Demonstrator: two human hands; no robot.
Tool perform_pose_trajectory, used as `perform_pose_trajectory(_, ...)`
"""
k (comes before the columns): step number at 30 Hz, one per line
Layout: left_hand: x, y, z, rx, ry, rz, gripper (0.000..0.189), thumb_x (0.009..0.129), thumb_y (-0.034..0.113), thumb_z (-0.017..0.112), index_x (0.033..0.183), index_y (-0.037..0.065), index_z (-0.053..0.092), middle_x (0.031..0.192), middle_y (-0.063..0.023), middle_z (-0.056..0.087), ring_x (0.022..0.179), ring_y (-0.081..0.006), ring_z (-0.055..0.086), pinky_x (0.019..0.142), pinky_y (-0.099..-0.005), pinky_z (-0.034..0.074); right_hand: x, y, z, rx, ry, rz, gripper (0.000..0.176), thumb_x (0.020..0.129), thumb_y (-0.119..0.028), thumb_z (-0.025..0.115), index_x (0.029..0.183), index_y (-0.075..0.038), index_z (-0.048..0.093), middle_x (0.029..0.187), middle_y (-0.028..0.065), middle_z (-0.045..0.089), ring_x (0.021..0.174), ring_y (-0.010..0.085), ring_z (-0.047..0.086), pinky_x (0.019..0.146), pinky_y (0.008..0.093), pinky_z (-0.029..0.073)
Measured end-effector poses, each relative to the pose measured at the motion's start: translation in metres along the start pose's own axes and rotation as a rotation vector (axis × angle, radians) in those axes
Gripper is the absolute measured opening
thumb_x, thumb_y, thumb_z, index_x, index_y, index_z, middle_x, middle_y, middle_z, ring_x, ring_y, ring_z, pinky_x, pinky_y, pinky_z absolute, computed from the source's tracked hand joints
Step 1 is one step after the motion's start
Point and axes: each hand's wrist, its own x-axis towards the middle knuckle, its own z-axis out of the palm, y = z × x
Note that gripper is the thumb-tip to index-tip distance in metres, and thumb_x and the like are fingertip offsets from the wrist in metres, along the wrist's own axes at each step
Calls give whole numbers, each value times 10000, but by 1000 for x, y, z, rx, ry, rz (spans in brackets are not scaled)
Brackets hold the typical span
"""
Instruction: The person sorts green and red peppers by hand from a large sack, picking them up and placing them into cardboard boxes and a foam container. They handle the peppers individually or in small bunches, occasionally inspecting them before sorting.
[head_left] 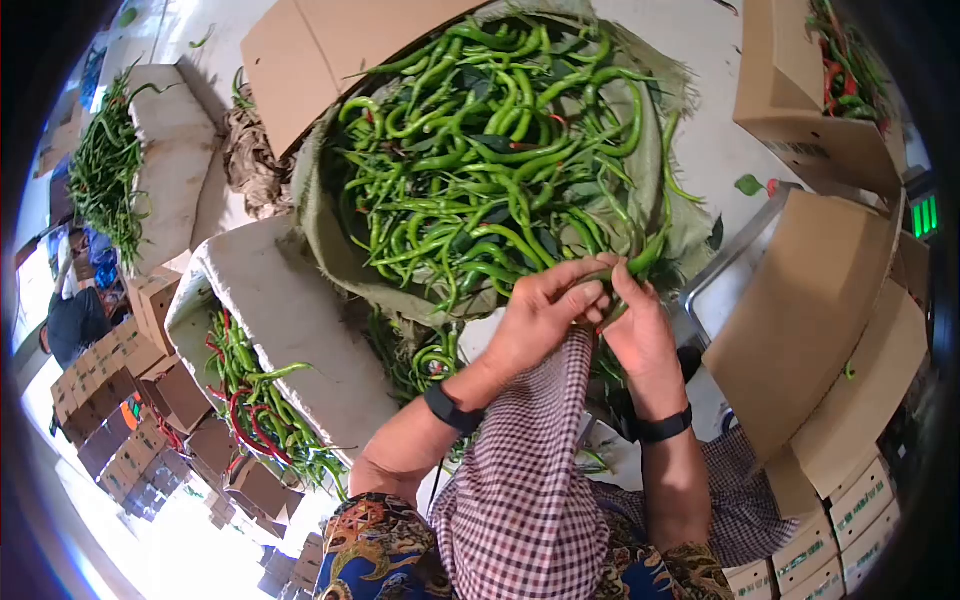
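A large heap of green chili peppers [480,160] fills a sack with rolled-down edges [335,240]. At its near edge, my left hand [550,310] has its fingers pinched together, close beside my right hand [640,325]. Between the two hands is a green pepper [650,252], its upper part sticking out past my right fingers. Both hands are above the top end of a checkered cloth [530,450]. A black band is on each wrist.
Red and green peppers [260,400] lie at the left beside a white padded block [300,320]. Open cardboard boxes [800,320] stand at the right, near a metal frame [735,245]. Farther left are more green peppers [105,170], stacked boxes [105,370] and a person in dark clothing [75,325].
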Motion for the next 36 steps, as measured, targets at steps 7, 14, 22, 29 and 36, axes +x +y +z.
perform_pose_trajectory(7,6,-3,-22,-127,-85,-163,448,882,-32,580,1321,-3,496,1208,-89,622,1084,-181,608,945,-312,478,8,-20,-24,3,94,-89,249,884,-211,691,1060,-42,646,1038,36,644,823,90,539,684,261,442)
perform_pose_trajectory(14,52,-18,-17,1077,2,536,448,780,-42,509,1227,-29,538,1196,-188,585,1099,-374,549,926,-430,455,-54,10,-85,-1318,286,17,183,819,-197,728,903,-39,690,733,6,650,600,101,526,613,260,444)
perform_pose_trajectory(22,77,-18,-103,1730,337,405,382,822,78,567,1202,40,562,1232,-131,593,1145,-296,530,911,-456,410,-53,-26,-39,-797,518,-87,129,871,-148,650,934,-38,674,710,-72,531,617,31,441,560,201,345)
perform_pose_trajectory(29,91,22,-85,1467,358,257,306,801,147,664,1082,39,609,1067,-162,634,997,-346,580,869,-435,457,-13,-12,-35,-679,451,-117,137,875,-164,655,945,-47,676,692,-74,517,575,22,403,516,203,320)
perform_pose_trajectory(36,98,-24,-75,1709,455,429,430,658,163,766,1054,94,611,951,-82,556,980,-307,482,808,-444,386,16,-18,-29,-575,451,-214,177,861,-156,682,996,-42,666,743,-51,561,637,48,457,576,206,364)
